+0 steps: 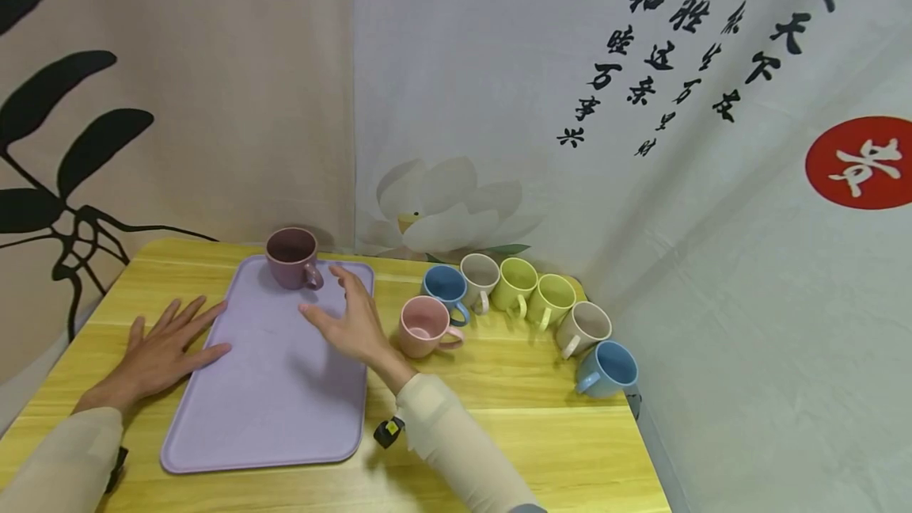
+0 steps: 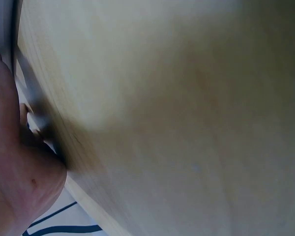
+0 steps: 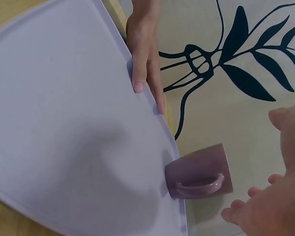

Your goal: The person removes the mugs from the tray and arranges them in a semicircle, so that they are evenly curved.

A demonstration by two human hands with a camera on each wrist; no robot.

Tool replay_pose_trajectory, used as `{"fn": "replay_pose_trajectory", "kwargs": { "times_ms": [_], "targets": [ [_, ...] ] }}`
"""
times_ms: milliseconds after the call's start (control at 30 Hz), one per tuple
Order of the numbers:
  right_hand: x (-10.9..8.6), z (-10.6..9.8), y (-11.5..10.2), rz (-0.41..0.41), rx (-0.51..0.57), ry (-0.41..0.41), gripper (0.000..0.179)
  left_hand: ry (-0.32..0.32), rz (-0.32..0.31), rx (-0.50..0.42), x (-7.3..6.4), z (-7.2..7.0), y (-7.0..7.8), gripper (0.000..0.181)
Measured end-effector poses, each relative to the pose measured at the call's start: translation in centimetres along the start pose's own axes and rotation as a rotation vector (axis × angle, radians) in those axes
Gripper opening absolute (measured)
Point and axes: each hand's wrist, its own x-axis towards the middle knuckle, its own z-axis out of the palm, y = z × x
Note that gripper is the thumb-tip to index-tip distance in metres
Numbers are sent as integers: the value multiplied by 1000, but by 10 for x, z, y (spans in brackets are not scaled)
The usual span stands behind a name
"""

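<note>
A purple mug [image 1: 290, 261] stands upright at the far left corner of the lavender tray [image 1: 264, 418], its handle turned right. My right hand [image 1: 352, 319] hovers over the tray's right side with thumb and fingers spread apart, holding nothing. In the right wrist view the purple mug [image 3: 201, 172] appears beside that hand [image 3: 280, 196], with a gap between them. My left hand [image 1: 162, 351] lies with fingers spread at the tray's left edge, thumb and fingertips on the rim. The left wrist view catches only part of this hand [image 2: 24, 167] by the tabletop.
Just right of the tray stands a pink mug [image 1: 422, 329]. Behind and beyond it, a curved row holds a blue mug [image 1: 445, 285], a grey mug [image 1: 480, 275], two yellow-green mugs [image 1: 514, 285], a cream mug [image 1: 584, 327] and another blue mug [image 1: 613, 370]. A printed curtain [image 1: 456, 85] hangs behind the table.
</note>
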Motion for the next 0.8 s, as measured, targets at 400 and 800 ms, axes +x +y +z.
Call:
{"fn": "replay_pose_trajectory", "kwargs": {
  "times_ms": [400, 800],
  "targets": [
    [20, 9, 8, 16, 38, -20, 79, 0, 9, -8, 1, 0, -2, 94],
    [36, 21, 13, 105, 42, -19, 79, 6, 11, -12, 1, 1, -4, 94]
  ]
}}
